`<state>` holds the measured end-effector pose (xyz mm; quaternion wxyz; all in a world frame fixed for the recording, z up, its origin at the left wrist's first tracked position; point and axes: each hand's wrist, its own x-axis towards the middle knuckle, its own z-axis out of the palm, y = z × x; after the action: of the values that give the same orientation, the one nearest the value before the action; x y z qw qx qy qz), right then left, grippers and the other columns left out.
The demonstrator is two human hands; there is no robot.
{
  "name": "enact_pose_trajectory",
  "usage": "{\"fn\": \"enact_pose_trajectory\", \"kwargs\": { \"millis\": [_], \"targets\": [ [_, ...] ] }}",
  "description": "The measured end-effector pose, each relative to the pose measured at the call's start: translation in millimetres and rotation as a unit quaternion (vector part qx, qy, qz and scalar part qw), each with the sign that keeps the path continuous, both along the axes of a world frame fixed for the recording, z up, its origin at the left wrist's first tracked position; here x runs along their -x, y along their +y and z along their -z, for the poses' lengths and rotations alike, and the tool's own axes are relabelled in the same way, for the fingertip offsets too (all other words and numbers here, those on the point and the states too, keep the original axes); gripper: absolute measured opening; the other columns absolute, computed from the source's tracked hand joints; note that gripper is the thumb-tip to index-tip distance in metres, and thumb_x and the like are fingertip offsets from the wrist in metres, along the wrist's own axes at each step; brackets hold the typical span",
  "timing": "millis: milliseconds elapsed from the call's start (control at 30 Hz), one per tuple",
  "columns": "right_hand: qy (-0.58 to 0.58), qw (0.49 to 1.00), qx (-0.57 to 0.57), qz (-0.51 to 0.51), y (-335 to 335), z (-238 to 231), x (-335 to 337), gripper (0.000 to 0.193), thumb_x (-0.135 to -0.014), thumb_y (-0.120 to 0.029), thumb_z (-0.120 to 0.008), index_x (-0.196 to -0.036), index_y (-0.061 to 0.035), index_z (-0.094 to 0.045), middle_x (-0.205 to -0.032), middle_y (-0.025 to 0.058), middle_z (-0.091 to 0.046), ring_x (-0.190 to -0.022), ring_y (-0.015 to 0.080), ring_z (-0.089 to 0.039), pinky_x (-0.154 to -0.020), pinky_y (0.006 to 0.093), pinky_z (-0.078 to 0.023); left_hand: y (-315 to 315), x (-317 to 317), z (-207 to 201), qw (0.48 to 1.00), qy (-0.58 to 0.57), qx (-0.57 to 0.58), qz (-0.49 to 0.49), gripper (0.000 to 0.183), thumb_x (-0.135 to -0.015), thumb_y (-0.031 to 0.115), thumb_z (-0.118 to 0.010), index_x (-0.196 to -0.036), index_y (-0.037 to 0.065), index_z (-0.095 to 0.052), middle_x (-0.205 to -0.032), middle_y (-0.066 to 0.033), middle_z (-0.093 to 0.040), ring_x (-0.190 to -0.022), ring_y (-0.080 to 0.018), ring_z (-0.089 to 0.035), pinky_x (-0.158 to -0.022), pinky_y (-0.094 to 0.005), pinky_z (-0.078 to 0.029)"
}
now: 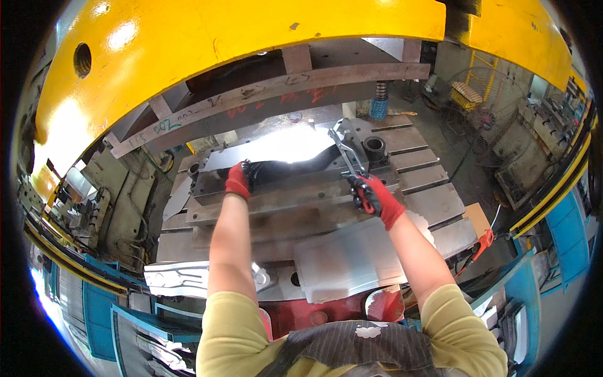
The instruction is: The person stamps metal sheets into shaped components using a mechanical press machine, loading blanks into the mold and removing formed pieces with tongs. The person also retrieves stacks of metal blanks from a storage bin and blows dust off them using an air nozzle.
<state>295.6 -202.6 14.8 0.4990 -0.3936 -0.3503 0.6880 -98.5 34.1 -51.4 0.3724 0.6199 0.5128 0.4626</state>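
Note:
A bright, shaped sheet of metal (232,155) lies over the dark lower die (213,185) on the press bed, its middle washed out by glare. At the sheet's near left edge, my left hand (239,180), in a red glove with black fingers, is closed on the rim. My right hand (375,198), gloved alike, grips what looks like long metal tongs (345,152) with a red handle. The tongs' far end reaches the sheet's right end; whether the jaws clamp it I cannot make out. A round metal bushing (374,147) stands just right of the tongs.
Overhead hang the yellow press ram (251,31) and upper die (251,103), with a blue spring (379,108). Nearer me lie stacked flat sheets (345,261) and a formed metal part (176,278). A red-handled tool (482,244) sits right; a fan (487,119) stands beyond.

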Motion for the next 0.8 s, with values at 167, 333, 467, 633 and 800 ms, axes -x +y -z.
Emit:
{"fn": "enact_pose_trajectory", "kwargs": {
  "millis": [167,333,467,633,800],
  "targets": [
    [0.000,0.999,-0.035,0.004,-49,3,31,0.019,-0.086,-0.026,-0.052,-0.096,-0.0098,-0.051,-0.066,0.0016,-0.054,-0.048,0.0095,-0.049,-0.039,0.0237,-0.038,18,-23,-14,0.983,0.108,0.151,0.014,0.027,-0.087,0.026,-0.047,-0.079,0.003,-0.060,-0.072,-0.0064,-0.060,-0.067,-0.0153,-0.057,-0.059,-0.0300,-0.044],
    [-0.082,0.996,0.017,0.028,-133,37,38,0.017,-0.085,-0.017,-0.054,-0.098,-0.0067,-0.050,-0.068,0.0000,-0.052,-0.055,0.0079,-0.047,-0.045,0.0238,-0.039,-44,-51,-49,0.908,0.399,-0.005,-0.128,0.028,-0.082,0.028,-0.055,-0.091,0.002,-0.060,-0.076,-0.0137,-0.063,-0.076,-0.0229,-0.062,-0.065,-0.0343,-0.046],
    [-0.152,0.976,0.026,0.151,-233,81,8,0.036,-0.082,-0.008,-0.055,-0.117,-0.0036,-0.047,-0.077,-0.0018,-0.053,-0.065,0.0062,-0.048,-0.054,0.0215,-0.040,-183,-50,-90,0.980,-0.198,-0.028,-0.019,0.026,-0.082,0.014,-0.058,-0.105,0.002,-0.055,-0.093,-0.0068,-0.061,-0.082,-0.0160,-0.059,-0.070,-0.0294,-0.048],
    [-0.254,0.864,0.074,0.428,-395,260,-84,0.031,-0.073,-0.017,-0.068,-0.097,-0.0032,-0.054,-0.073,-0.0005,-0.052,-0.065,0.0081,-0.045,-0.054,0.0243,-0.039,-316,71,-58,0.949,-0.163,-0.230,-0.142,0.031,-0.087,0.010,-0.047,-0.116,0.002,-0.048,-0.108,-0.0088,-0.056,-0.093,-0.0169,-0.056,-0.082,-0.0313,-0.046],
    [-0.243,0.842,0.402,0.266,-413,353,-95,0.032,-0.072,-0.031,-0.069,-0.087,-0.0044,-0.058,-0.064,0.0028,-0.053,-0.054,0.0134,-0.047,-0.049,0.0270,-0.039,-429,216,99,0.769,-0.069,-0.230,-0.592,0.042,-0.085,0.029,-0.052,-0.117,0.004,-0.044,-0.105,-0.0099,-0.054,-0.092,-0.0199,-0.052,-0.084,-0.0350,-0.041]
  ]
}}
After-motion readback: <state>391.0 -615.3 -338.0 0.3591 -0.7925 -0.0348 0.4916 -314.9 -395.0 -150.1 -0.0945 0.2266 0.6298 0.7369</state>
